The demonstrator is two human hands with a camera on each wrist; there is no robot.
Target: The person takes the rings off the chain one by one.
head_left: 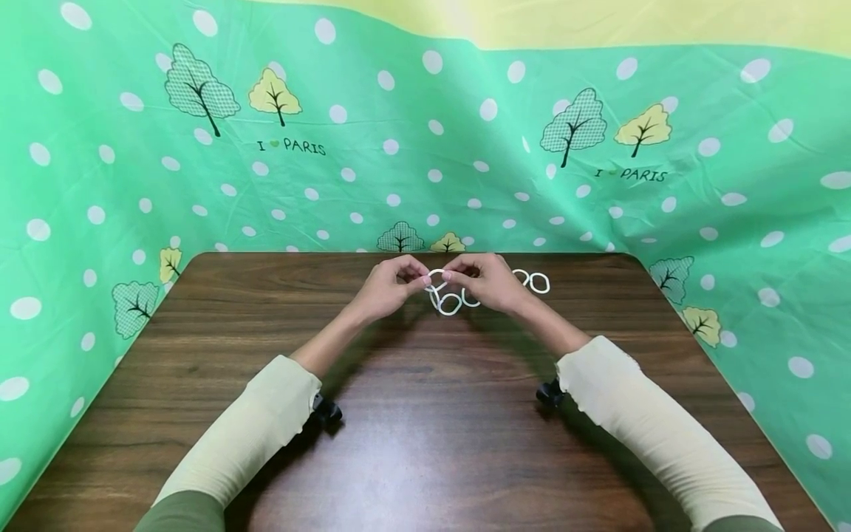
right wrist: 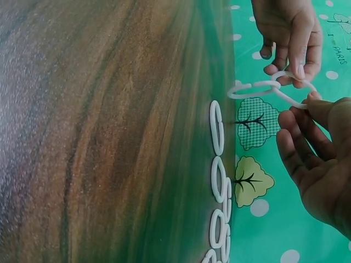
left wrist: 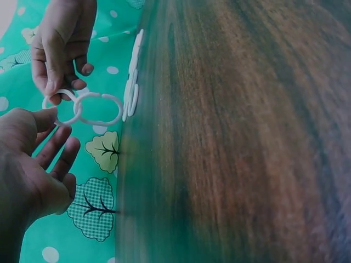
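Note:
Both hands meet above the far part of the table, holding one white plastic chain link [left wrist: 78,105] between them. My left hand [head_left: 391,288] pinches one side of it with thumb and fingertip. My right hand [head_left: 490,282] pinches the opposite side the same way. Through this link hangs a second white link [left wrist: 120,111], with a small gap visible in its loop. In the right wrist view, the other fingers of the right hand [right wrist: 323,164] are spread loosely below the pinch. Beneath and behind the hands, more white links [right wrist: 214,129] lie on the table, partly hidden by the right hand.
The dark wooden table [head_left: 412,414] stretches toward me. Its far edge lies just past the hands, against a green dotted curtain [head_left: 372,177]. A loose-looking link [head_left: 548,284] lies right of the right hand. Black wrist devices [head_left: 327,414] hang under both sleeves.

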